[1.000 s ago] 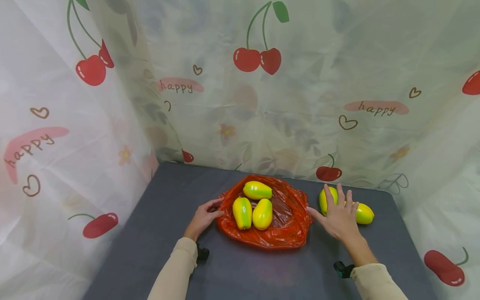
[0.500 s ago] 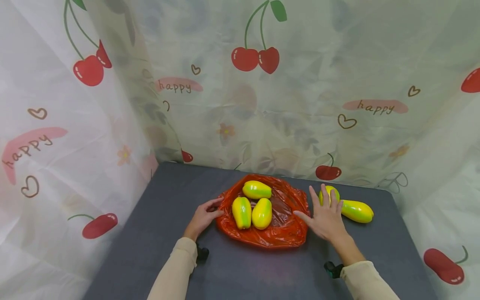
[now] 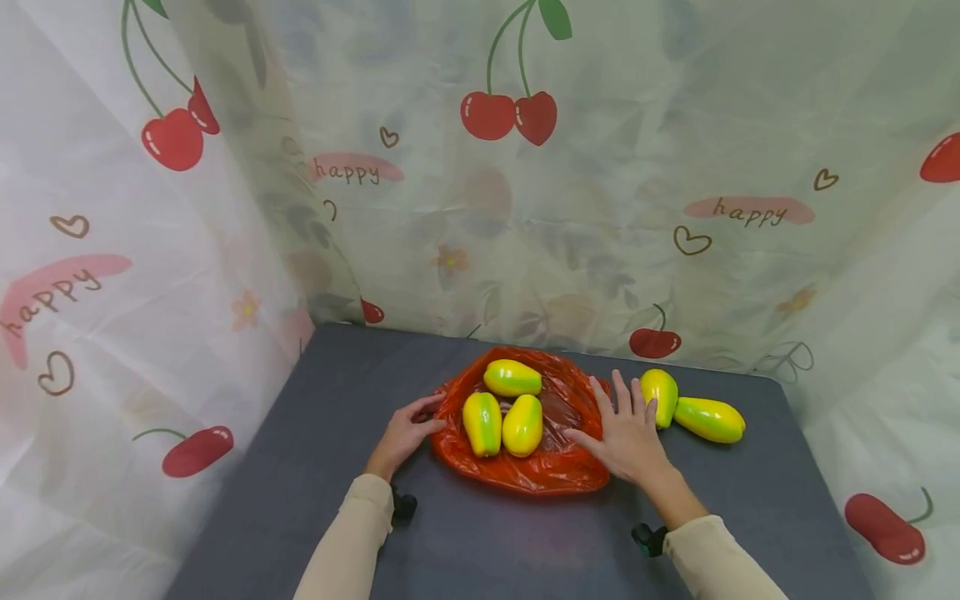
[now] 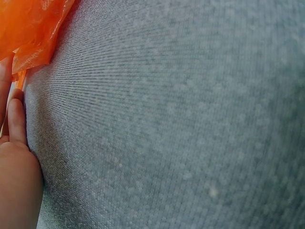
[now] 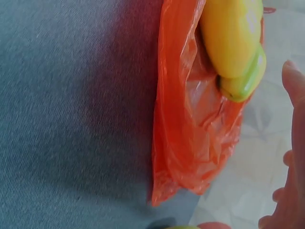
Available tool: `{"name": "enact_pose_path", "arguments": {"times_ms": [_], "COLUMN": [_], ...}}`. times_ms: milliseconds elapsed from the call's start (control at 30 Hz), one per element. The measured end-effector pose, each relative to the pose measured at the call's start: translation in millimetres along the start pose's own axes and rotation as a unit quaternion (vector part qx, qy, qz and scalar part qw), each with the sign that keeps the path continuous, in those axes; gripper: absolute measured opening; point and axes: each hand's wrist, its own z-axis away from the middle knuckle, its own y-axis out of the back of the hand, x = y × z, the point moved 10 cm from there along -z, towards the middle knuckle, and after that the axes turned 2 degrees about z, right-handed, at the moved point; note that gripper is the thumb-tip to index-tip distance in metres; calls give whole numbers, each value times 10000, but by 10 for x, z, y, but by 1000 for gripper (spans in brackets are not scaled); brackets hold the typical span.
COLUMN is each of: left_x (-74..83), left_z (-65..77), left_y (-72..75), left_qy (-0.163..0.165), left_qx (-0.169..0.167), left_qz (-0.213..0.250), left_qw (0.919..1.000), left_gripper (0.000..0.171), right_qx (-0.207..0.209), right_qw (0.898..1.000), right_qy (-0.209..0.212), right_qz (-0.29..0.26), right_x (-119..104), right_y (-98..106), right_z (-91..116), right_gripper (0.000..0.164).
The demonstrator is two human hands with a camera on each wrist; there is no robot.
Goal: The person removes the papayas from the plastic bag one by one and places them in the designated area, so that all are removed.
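A red plastic bag (image 3: pixel 570 467) lies spread open at the middle of the table, with three yellow-green papayas (image 3: pixel 522 427) in its left part. My left hand (image 3: pixel 405 435) pinches the bag's left edge between thumb and fingers; the left wrist view shows orange plastic (image 4: pixel 33 33) at the fingertips. Over the bag's right side my right hand (image 3: pixel 628 442) hovers with spread fingers, holding nothing. Two more papayas (image 3: pixel 709 420) lie on the table to its right, end against side. In the right wrist view, the bag (image 5: pixel 186 138) and fruit (image 5: pixel 233 38) appear beside my thumb.
The dark grey table (image 3: pixel 480 550) has its far edge against a pale curtain (image 3: pixel 600 167) printed with cherries, hearts and words. Similar curtain stands at the left and right. A small black device (image 3: pixel 648 540) sits on each wrist.
My right hand has moved left from over the two loose papayas to above the bag's right side, uncovering most of them. My left hand has stayed at the bag's edge.
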Motion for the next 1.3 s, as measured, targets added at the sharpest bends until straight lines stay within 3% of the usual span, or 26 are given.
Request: {"name": "enact_pose_path", "arguments": {"times_ms": [700,1300], "left_x": [16,14], "left_z": [-3,16], "left_y": [14,3], "left_qy": [-111,-55], "left_qx": [14,12], "left_qz": [60,63], "left_qw": [9999,10000], "left_gripper": [49,48], "right_qx": [37,-635], "right_qw": [9981,9916], "right_qy": [606,989], "right_qz": [40,-537], "right_x": [-485,-859], "right_y": [-139,-290], "right_z": [-64,-94], "right_gripper": [101,99]}}
